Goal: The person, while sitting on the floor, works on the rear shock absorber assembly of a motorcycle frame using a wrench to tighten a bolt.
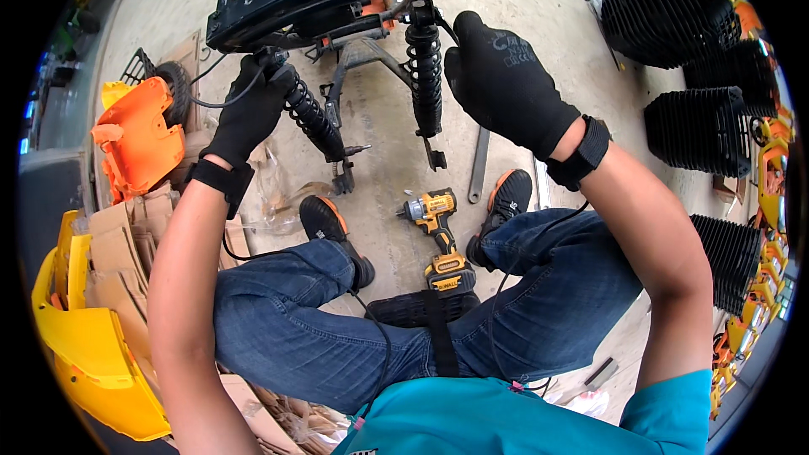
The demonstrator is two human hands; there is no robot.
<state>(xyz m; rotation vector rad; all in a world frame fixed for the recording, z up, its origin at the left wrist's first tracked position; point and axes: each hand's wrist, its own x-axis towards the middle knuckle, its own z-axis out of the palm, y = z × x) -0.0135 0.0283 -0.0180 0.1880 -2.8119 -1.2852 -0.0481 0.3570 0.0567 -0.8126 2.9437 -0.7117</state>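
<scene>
My left hand [247,109], in a black glove, is closed at the upper end of the left coil-spring shock absorber [310,116], beside a thin black cable [221,104]. My right hand [510,80], gloved too, makes a closed fist just right of the top of the right shock absorber [424,72]. A thin dark bar runs from that mount toward the fist; what the fingers hold is hidden. Both shock absorbers hang from a black metal vehicle frame [324,2], with their lower ends near the floor. Between my feet lies a yellow-and-black cordless impact wrench [435,217].
A long metal wrench [479,164] lies near my right shoe. Orange plastic panels [143,139], flattened cardboard [118,244] and a yellow panel [97,362] crowd the left. Black ribbed plastic parts [670,13] line the right side. Thin cables [383,341] hang across my legs.
</scene>
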